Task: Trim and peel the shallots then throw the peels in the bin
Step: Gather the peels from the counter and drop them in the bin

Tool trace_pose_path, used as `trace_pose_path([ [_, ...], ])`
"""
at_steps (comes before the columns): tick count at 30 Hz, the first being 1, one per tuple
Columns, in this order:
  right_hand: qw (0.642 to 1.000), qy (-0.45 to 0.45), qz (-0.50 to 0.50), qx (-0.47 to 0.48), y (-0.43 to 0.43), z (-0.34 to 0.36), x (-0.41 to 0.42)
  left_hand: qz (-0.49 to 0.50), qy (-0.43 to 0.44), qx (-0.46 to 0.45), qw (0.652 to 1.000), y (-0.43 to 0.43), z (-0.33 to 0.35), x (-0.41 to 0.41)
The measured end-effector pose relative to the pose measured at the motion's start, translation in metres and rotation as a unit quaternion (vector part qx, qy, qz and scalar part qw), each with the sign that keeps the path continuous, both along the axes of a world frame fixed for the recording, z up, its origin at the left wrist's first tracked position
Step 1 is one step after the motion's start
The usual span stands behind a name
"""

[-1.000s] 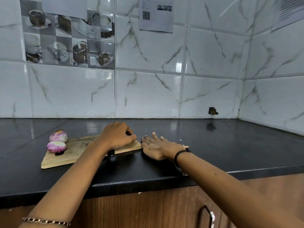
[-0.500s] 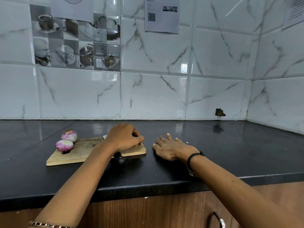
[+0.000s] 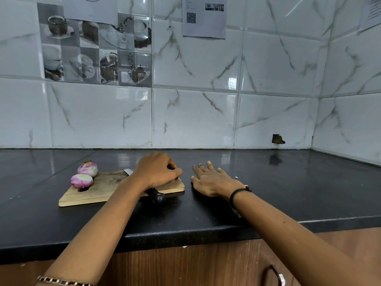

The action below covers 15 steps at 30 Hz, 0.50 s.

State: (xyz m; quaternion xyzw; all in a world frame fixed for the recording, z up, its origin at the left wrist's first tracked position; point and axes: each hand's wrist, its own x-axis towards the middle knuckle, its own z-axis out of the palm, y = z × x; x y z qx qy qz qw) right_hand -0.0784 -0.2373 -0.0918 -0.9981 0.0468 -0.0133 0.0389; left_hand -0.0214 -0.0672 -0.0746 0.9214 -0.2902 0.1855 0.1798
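Two peeled purple-white shallots (image 3: 82, 180) (image 3: 87, 169) sit at the left end of a wooden cutting board (image 3: 99, 193) on the black counter. My left hand (image 3: 157, 169) rests knuckles-up on the board's right end with its fingers curled under; anything beneath the palm is hidden. A black-handled knife (image 3: 155, 196) lies across the board under my left forearm, its blade tip (image 3: 128, 171) showing beyond the wrist. My right hand (image 3: 212, 179) lies flat on the counter just right of the board, fingers straight and spread.
A small white scrap (image 3: 236, 177) lies on the counter (image 3: 288, 193) right of my right hand. Marble-tiled walls close the back and right side. Below the counter's front edge is a wooden cabinet with a metal handle (image 3: 277, 275). No bin is in view.
My right hand has drawn slightly to the right, away from the board's end. My left hand stays curled on the board's right end. The view has shifted a little.
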Motion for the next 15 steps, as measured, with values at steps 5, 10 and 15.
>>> trace_pose_path([
  [5, 0.997, 0.049, 0.052, 0.023, 0.008, 0.001, 0.006, -0.004, -0.007, 0.004, 1.0, 0.0, -0.001, 0.002],
  [10, 0.995, 0.039, -0.093, 0.009, -0.002, -0.001, 0.011, -0.01, 0.009, 0.002, 1.0, 0.003, -0.002, 0.0],
  [15, 0.985, 0.05, -0.161, -0.04, -0.009, -0.003, 0.004, -0.009, 0.01, -0.003, 1.0, 0.005, -0.003, 0.0],
])
